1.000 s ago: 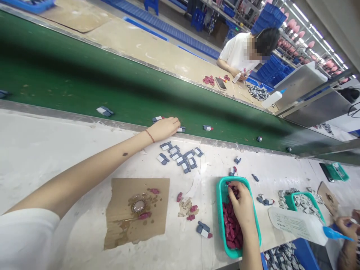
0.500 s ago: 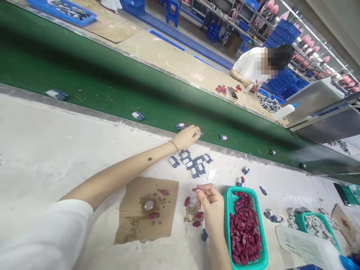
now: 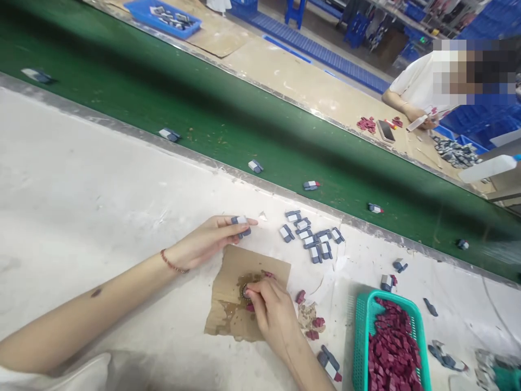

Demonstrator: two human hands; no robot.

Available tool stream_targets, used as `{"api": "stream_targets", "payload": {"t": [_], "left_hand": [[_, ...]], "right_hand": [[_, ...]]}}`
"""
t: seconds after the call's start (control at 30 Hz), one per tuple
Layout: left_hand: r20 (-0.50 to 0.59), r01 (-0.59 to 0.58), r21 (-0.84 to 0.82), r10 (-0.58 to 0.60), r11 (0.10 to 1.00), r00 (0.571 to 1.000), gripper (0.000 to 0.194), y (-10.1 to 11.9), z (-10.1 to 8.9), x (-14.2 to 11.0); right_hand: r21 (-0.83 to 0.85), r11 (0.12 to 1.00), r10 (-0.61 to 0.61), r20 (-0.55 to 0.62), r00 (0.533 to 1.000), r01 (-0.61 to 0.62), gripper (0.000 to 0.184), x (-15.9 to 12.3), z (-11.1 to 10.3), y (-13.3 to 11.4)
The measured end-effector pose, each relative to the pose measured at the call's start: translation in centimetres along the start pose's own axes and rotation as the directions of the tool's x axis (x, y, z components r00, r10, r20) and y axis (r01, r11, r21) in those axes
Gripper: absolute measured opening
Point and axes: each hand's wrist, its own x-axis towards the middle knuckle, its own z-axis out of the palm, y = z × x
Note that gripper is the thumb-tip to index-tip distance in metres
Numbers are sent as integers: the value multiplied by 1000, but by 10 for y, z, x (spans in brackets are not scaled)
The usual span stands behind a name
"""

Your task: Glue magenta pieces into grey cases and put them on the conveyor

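Note:
My left hand pinches a small grey-and-white part just above the torn cardboard piece on the white table. My right hand is closed, its fingertips pressed down at the glue puddle in the cardboard's middle, on a small dark red piece that I can barely see. A cluster of several grey-and-white parts lies to the right of my left hand. A teal basket full of dark red pieces stands at the lower right.
A green conveyor belt runs behind the table and carries several grey parts. Loose red pieces lie on a paper scrap near the cardboard. Another person works across the belt. A blue tray sits at the far left.
My left hand came back from the belt's edge holding a grey part. My right hand left the teal basket and moved onto the cardboard's glue spot. The view shifted right.

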Motion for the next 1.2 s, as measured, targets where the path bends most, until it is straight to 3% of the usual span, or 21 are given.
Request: {"api": "stream_targets", "payload": {"t": [0.07,0.17,0.27,0.5,0.67,0.77,0.87,0.97,1.03,1.1,1.2], "left_hand": [[-22,-9,-15,9,1000,1000,38,-9,-5,-13],[73,-46,35,44,998,996,42,-21,-5,-27],[137,-92,94,79,991,987,38,-31,-1,-37],[104,-155,246,133,957,986,32,-47,1,-40],[121,-209,240,185,948,975,34,-52,2,-40],[161,-209,303,166,930,973,38,-53,1,-41],[217,-231,397,154,888,964,45,-55,-3,-44],[298,-285,427,164,858,940,45,-57,-6,-48],[366,-311,448,146,838,919,39,-56,-7,-50],[422,-337,465,129,819,897,37,-54,-6,-52],[473,-383,470,139,795,870,39,-52,-5,-54]], "right_hand": [[-146,983,-112,5,994,111,31,0,5,1],[-261,952,-155,40,987,160,32,0,9,3],[-275,947,-156,61,986,167,30,0,9,3],[-293,943,-140,73,987,156,31,1,6,0],[-279,955,-90,70,994,106,31,-1,6,-1],[-171,984,-37,94,995,53,29,-2,4,-1],[92,990,97,102,990,-107,24,-1,-3,3],[430,859,269,78,960,-276,17,0,-12,6],[589,753,333,44,942,-293,17,0,-17,7],[674,687,353,16,936,-271,19,1,-18,6],[710,659,349,7,937,-251,17,2,-17,4]]}}
